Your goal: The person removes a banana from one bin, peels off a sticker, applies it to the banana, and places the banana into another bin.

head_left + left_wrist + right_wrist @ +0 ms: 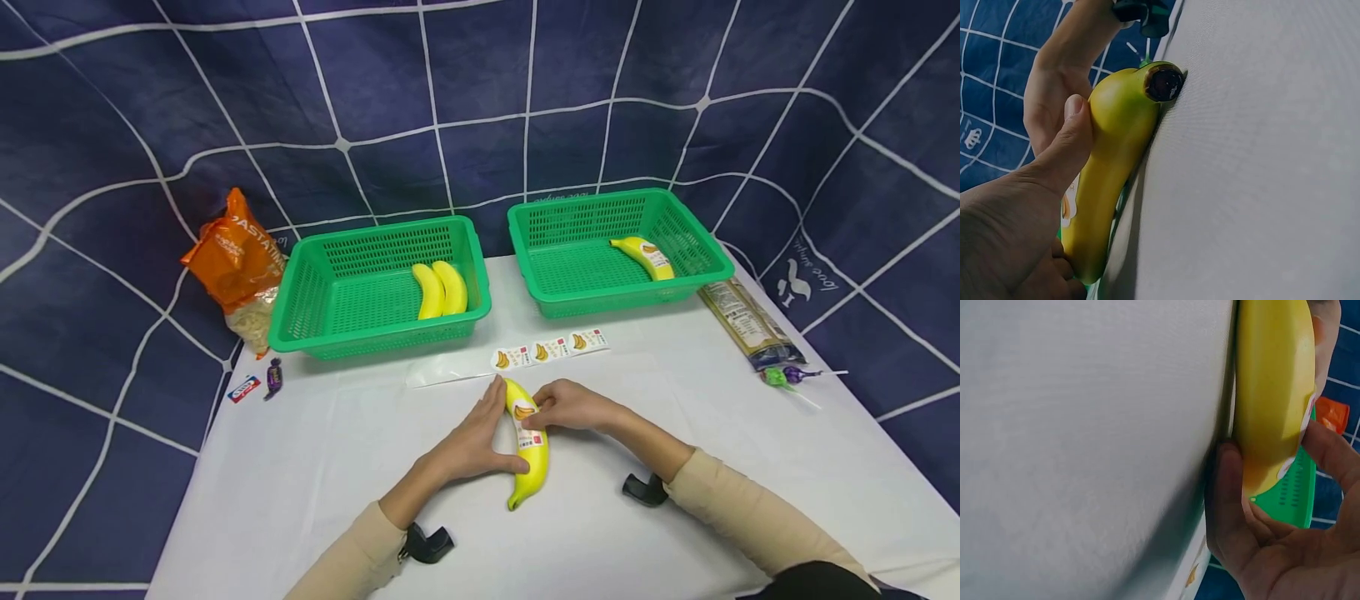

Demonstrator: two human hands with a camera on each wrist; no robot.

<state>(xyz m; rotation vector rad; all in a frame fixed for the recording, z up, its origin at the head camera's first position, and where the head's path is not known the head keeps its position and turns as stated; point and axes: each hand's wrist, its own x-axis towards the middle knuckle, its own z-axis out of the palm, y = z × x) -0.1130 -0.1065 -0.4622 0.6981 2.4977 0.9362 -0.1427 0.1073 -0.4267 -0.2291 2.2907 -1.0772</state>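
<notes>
A yellow banana point(536, 471) lies on the white table with its stem toward me, a printed banana label point(528, 432) along its upper side. My left hand point(474, 442) holds it from the left, thumb near the stem and fingers at the far end. From the right, my right hand point(576, 406) grips it, the thumb pressing on the label and the fingers down along the side. The left wrist view shows the dark stem end of the banana point(1116, 150). In the right wrist view, the label point(1300, 434) follows the curve under my thumb.
Beyond the hands lies a label strip point(450, 367). The left green basket point(375, 340) holds two bananas point(441, 290); the right one point(622, 298) holds a labelled banana point(647, 256). An orange bag point(238, 250), wrapped candies point(273, 379), a long packet point(750, 325) and lollipops point(783, 377) lie at the sides.
</notes>
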